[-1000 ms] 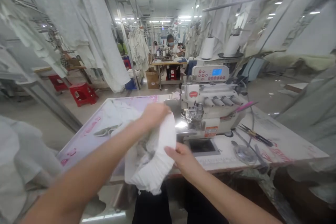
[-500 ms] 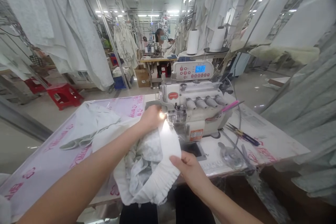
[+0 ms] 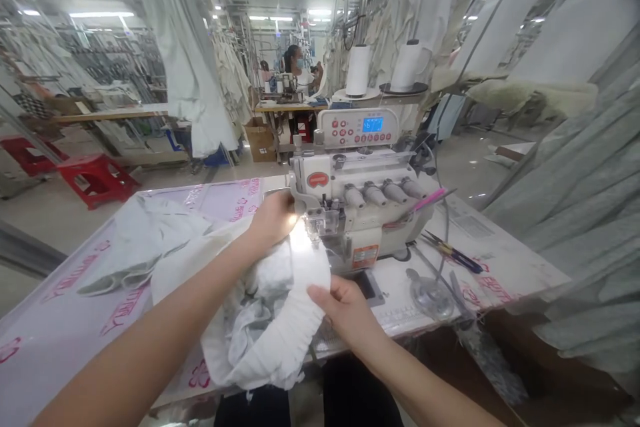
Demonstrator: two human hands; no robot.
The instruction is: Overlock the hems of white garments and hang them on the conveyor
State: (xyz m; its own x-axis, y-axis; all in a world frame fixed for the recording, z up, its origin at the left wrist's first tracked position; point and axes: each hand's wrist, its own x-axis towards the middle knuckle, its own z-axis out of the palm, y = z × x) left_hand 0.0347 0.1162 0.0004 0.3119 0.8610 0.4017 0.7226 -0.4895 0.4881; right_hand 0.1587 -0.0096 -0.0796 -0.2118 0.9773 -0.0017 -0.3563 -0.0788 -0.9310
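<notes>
A bunched white garment point(image 3: 265, 320) with a gathered band lies at the front of the sewing table point(image 3: 75, 320). My left hand point(image 3: 273, 217) is closed on the far end of the band, pressed up against the presser foot of the white overlock sewing machine point(image 3: 357, 200). My right hand point(image 3: 345, 310) pinches the near part of the band, thumb on top. A bright work light shines on the cloth between my hands.
More white cloth point(image 3: 145, 240) lies spread to the left. Scissors point(image 3: 453, 252) and a clear dish point(image 3: 430, 293) sit right of the machine. Two thread cones point(image 3: 383, 70) stand behind it. Garments hang all around; a person point(image 3: 295, 73) works at a far table. Red stools point(image 3: 97, 177) stand left.
My left hand has carried the band's end up to the machine's presser foot. My right hand has slid along the band, and the view has shifted left and closer.
</notes>
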